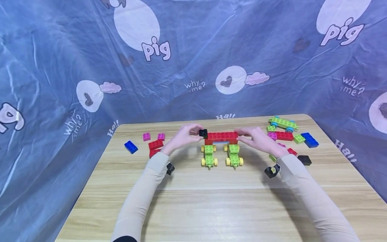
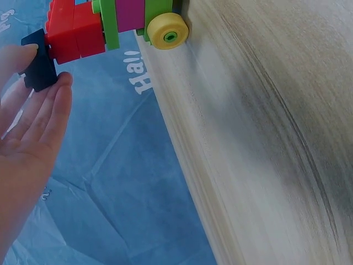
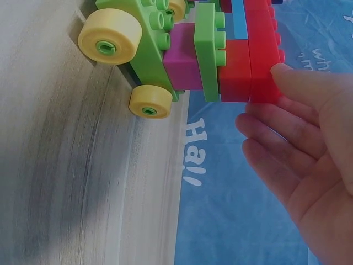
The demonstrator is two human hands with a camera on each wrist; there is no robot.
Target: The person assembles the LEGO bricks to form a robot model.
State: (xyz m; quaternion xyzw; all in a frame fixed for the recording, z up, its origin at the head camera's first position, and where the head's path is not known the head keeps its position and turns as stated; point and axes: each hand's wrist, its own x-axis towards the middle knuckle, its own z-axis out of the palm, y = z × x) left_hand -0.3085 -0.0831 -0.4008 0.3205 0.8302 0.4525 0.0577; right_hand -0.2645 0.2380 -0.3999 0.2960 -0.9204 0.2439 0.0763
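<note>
A bridge-like toy brick build stands mid-table, topped by a row of red bricks [image 1: 222, 136]. Two green wheeled bases [image 1: 209, 156] with yellow wheels [image 3: 110, 36] carry it. A purple brick [image 3: 183, 58] and a thin green brick [image 3: 206, 52] are stacked between one base and the red layers. My left hand [image 1: 189, 134] pinches a black brick [image 2: 39, 61] between thumb and fingers, right at the left end of the red row. At the opposite end, my right hand [image 1: 257, 138] grips the red row's end, thumb on the studded side and fingers at the edge.
To the left lie a blue brick [image 1: 131, 147], pink bricks [image 1: 146, 136] and red bricks [image 1: 155, 144]. On the right are a green car base [image 1: 282, 123] with blue wheels, another blue brick [image 1: 309, 140], a black piece [image 1: 304, 160] and several loose bricks. A blue printed cloth [image 1: 181, 67] hangs behind the table.
</note>
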